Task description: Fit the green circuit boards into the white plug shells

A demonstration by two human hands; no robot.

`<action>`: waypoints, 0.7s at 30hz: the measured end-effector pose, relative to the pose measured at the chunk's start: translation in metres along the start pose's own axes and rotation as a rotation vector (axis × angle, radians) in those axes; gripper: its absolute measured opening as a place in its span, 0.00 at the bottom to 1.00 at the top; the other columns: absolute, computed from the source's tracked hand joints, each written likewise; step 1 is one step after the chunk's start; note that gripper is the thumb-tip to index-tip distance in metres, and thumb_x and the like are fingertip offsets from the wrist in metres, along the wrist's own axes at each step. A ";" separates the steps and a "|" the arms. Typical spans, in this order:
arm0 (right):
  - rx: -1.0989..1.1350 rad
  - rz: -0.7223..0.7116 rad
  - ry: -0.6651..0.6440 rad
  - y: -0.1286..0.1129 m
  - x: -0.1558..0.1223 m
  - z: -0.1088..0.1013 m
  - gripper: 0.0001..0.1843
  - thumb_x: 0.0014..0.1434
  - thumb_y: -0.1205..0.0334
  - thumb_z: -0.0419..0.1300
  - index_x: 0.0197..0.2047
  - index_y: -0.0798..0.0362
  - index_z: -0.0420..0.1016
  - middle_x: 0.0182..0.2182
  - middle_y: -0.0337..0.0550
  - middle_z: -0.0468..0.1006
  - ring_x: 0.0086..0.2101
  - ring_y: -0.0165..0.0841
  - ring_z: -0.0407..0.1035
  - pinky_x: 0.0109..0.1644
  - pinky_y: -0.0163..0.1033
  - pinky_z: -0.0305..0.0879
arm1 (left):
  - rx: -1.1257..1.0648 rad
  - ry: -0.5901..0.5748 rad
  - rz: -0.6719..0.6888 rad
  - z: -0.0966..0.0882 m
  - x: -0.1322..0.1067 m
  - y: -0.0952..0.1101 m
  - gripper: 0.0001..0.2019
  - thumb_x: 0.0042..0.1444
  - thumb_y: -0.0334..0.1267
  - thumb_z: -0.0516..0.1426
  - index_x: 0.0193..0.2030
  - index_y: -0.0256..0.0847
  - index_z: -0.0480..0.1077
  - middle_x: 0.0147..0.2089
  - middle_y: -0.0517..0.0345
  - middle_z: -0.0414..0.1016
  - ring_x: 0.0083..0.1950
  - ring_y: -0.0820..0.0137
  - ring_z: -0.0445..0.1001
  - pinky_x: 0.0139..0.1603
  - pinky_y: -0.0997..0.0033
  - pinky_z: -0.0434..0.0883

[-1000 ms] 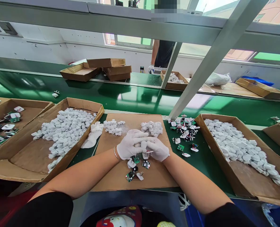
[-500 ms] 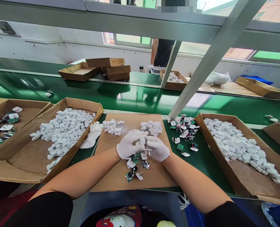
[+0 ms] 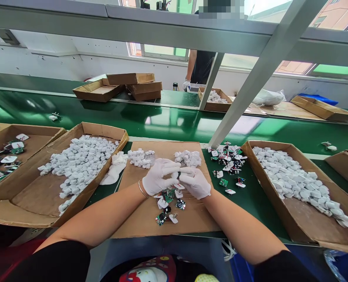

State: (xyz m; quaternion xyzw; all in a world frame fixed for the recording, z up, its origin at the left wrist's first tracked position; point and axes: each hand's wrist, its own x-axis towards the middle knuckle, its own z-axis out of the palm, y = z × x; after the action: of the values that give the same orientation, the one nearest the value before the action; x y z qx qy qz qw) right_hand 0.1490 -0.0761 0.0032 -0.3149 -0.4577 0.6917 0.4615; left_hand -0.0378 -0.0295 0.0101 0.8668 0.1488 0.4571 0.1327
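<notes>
The left hand [image 3: 159, 179] and right hand [image 3: 195, 184], both in white gloves, meet over the middle of a brown cardboard sheet [image 3: 135, 223] on the green counter [image 3: 254, 207]. Their fingers are drawn in narrow around a small part [image 3: 178, 175] with a dark piece showing (most of it is hidden by the gloves, so its exact shape cannot be told). Both hands hold it between the fingertips.

Just below the hands, on the near side, circuit boards [image 3: 168, 197] with white covers and wires lie loosely on the sheet. On its far side sit two heaps: small white caps [image 3: 141, 158] at left and white pieces [image 3: 188, 158] at right, just beyond the fingers.

Left of the sheet, a crumpled white cloth [image 3: 115, 169] lies beside a left carton [image 3: 29, 207] holding many white caps. To the right, a pile of boards [image 3: 229, 156] rests on the counter, next to a right carton [image 3: 312, 231] of flat white pieces. Across the far side, a person's gloved hand [image 3: 186, 85] is near another carton [image 3: 221, 106].
</notes>
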 end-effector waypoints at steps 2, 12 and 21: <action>-0.049 -0.032 0.003 0.000 0.000 0.000 0.11 0.49 0.60 0.66 0.36 0.56 0.79 0.32 0.42 0.76 0.34 0.33 0.68 0.41 0.37 0.65 | -0.020 0.006 0.002 0.001 0.001 0.000 0.20 0.55 0.50 0.61 0.52 0.44 0.72 0.49 0.50 0.79 0.51 0.62 0.75 0.52 0.56 0.70; -0.087 -0.024 -0.049 -0.003 -0.007 0.005 0.11 0.50 0.59 0.67 0.35 0.58 0.77 0.29 0.43 0.73 0.30 0.31 0.65 0.34 0.36 0.63 | -0.199 -0.115 -0.148 0.004 0.003 0.006 0.26 0.53 0.59 0.58 0.53 0.45 0.74 0.49 0.49 0.79 0.53 0.60 0.73 0.57 0.58 0.68; 0.058 -0.029 -0.157 -0.006 -0.006 0.019 0.13 0.54 0.56 0.64 0.25 0.57 0.73 0.28 0.45 0.73 0.28 0.32 0.65 0.36 0.39 0.63 | -0.244 -0.138 -0.082 0.006 0.006 0.013 0.22 0.51 0.58 0.60 0.42 0.42 0.78 0.36 0.52 0.80 0.41 0.64 0.75 0.48 0.61 0.69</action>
State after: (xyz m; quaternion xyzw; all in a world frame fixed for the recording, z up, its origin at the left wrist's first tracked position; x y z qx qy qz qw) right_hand 0.1375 -0.0873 0.0163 -0.2396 -0.4766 0.7204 0.4432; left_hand -0.0277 -0.0394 0.0162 0.8668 0.1180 0.4054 0.2654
